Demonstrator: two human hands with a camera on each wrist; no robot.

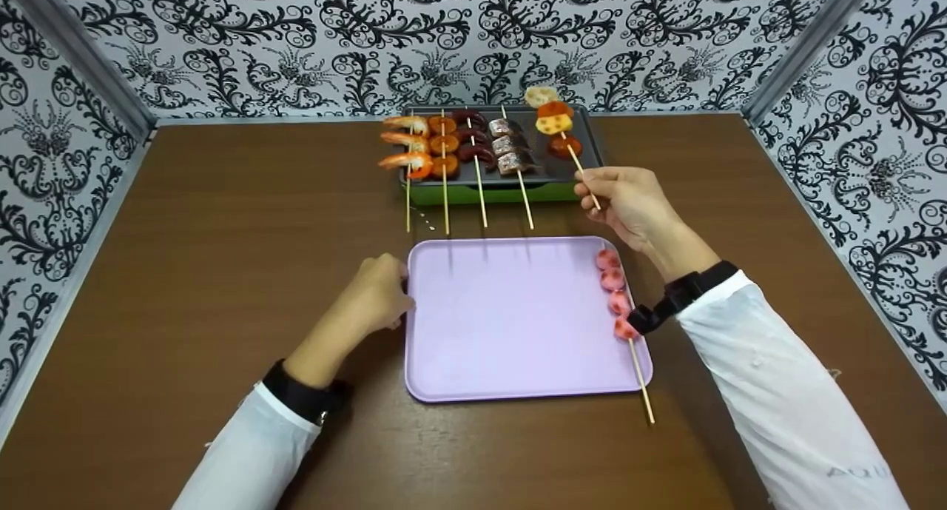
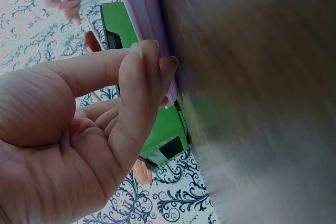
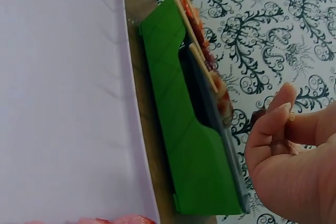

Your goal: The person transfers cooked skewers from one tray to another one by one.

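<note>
My right hand (image 1: 625, 199) pinches the bare lower end of a wooden skewer (image 1: 555, 123). Its pale, orange-red, yellow and dark red-brown pieces are at the right end of a green grill with a dark plate (image 1: 551, 192). At the left side of a lilac tray (image 1: 510, 317), my left hand (image 1: 381, 292) grips the rim with curled fingers; the left wrist view shows the fingertips on the tray edge (image 2: 144, 11). A skewer of pink pieces (image 1: 612, 279) lies along the tray's right side, its stick reaching past the front edge.
Across the grill lie skewers of shrimp (image 1: 408, 141), orange rounds (image 1: 444, 146), dark red pieces (image 1: 473, 136) and silvery fish-like chunks (image 1: 509, 146), sticks jutting toward the tray. A brown wooden table (image 1: 222, 273) carries everything. Black-and-white patterned walls (image 1: 392, 44) enclose the back and sides.
</note>
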